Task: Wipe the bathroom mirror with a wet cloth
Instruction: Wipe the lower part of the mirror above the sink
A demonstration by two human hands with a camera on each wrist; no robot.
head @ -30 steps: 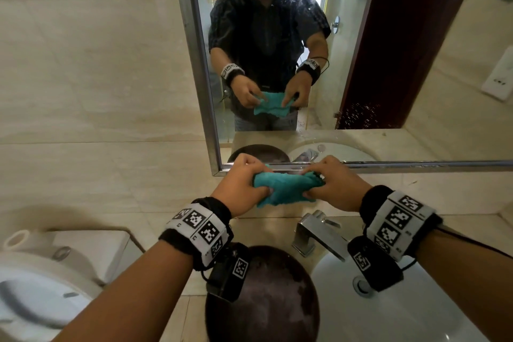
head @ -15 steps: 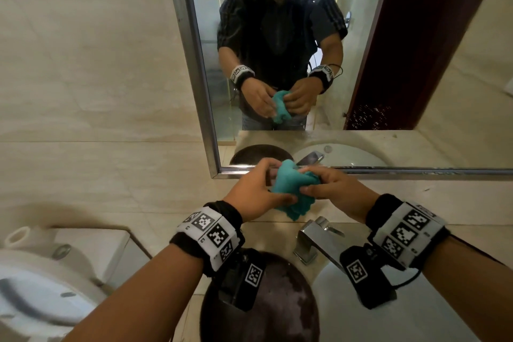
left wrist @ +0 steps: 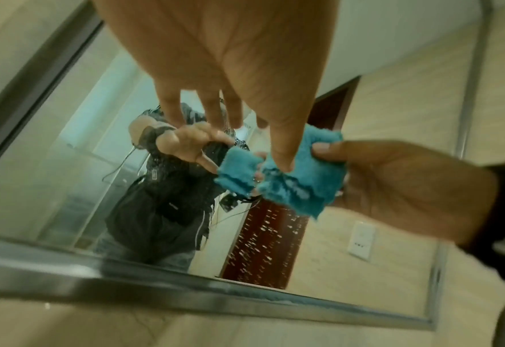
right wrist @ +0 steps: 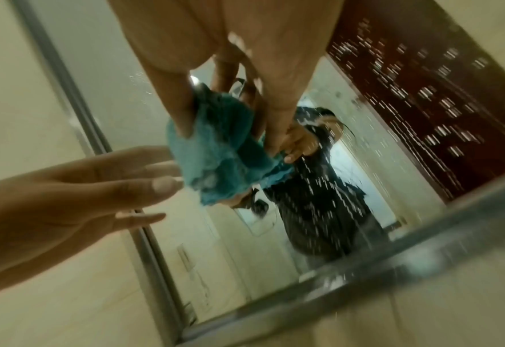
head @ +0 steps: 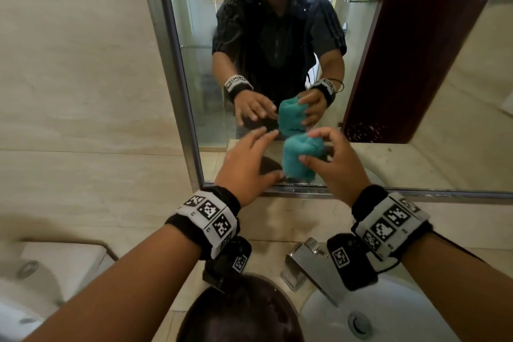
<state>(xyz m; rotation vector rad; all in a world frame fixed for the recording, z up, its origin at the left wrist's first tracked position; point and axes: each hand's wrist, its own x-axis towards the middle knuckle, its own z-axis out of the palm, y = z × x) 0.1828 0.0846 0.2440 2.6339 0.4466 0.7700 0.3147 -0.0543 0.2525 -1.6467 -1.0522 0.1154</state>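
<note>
My right hand (head: 308,147) grips a bunched teal cloth (head: 297,157) between thumb and curled fingers, low on the mirror (head: 194,64) near its left side. The cloth meets its own reflection, so it seems to touch the glass. My left hand (head: 261,155) hovers just left of the cloth with straight, spread fingers and holds nothing. The left wrist view shows the cloth (left wrist: 304,185) pinched by the right hand (left wrist: 393,180). In the right wrist view the cloth (right wrist: 215,159) hangs from my right fingers, with the left hand (right wrist: 97,187) open beside it. Water drops speckle the glass.
A steel frame (head: 177,91) borders the mirror. Below it are a chrome faucet (head: 308,264), a white sink (head: 402,311) and a dark round bowl (head: 241,314) on the beige counter. A white toilet (head: 33,286) stands at lower left. Beige tiled wall fills the left.
Both hands were bunching the cloth over the faucet. Now the left hand has let go and opened, and the right hand has lifted the cloth up to the mirror glass.
</note>
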